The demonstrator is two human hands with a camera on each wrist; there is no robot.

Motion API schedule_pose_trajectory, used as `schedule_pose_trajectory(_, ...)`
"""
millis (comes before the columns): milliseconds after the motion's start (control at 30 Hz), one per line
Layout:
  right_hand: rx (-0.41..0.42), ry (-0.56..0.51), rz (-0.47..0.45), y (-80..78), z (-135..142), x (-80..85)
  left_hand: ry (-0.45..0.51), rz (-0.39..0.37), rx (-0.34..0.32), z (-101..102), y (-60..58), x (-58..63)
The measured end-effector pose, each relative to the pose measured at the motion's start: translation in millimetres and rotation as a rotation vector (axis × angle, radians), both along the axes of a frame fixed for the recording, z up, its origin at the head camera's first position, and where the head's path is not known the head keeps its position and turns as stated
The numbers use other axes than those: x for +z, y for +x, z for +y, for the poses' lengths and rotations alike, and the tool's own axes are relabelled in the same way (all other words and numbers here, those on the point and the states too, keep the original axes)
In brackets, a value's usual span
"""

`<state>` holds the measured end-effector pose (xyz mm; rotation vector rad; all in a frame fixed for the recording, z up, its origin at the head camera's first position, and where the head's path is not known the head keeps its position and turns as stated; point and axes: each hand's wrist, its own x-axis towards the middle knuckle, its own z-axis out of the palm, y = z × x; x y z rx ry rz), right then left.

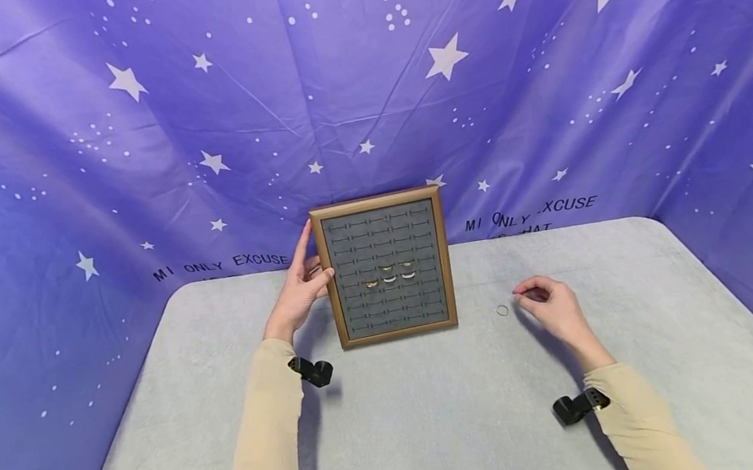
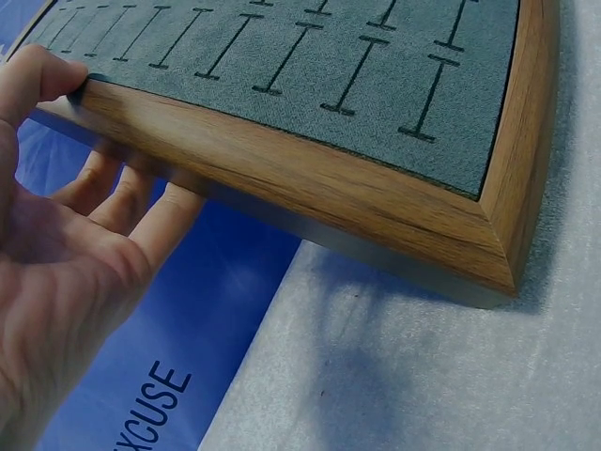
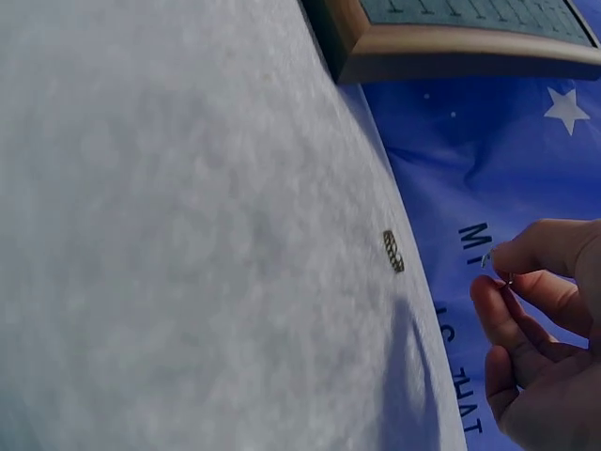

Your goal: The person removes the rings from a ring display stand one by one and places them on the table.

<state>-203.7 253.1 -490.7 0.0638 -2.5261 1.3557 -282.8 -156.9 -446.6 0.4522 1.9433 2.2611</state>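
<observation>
A ring display board (image 1: 391, 304) in a wooden frame (image 2: 310, 164) stands upright on the table, its dark pad lined with rows of slots. Several rings (image 1: 389, 279), gold and silver, sit in slots near its middle. My left hand (image 1: 298, 289) grips the frame's left side, thumb on the front edge and fingers at the side and behind. To the right of the board, my right hand (image 1: 558, 312) is just above the table, thumb and fingers pinching a small silvery ring (image 3: 485, 259), mostly hidden. Beside that hand, a patterned ring (image 3: 393, 251) lies on the table.
A pale grey cloth covers the table (image 1: 443, 417). Behind it and at both sides hangs a purple-blue curtain (image 1: 355, 71) with white stars and lettering. The board stands near the table's back edge.
</observation>
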Motion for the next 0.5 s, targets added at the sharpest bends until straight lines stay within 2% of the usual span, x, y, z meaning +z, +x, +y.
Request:
schedule_pose_trajectory(333, -0.014, 0.042, -0.013, 1.8, 7.7, -4.0, -0.010, -0.009, -0.004, 0.2, 1.0, 1.7)
schedule_pose_trajectory(500, -0.012, 0.102, -0.029, 3.1, 11.0, -4.4, -0.017, -0.014, -0.003, 0.3, 2.0, 3.1)
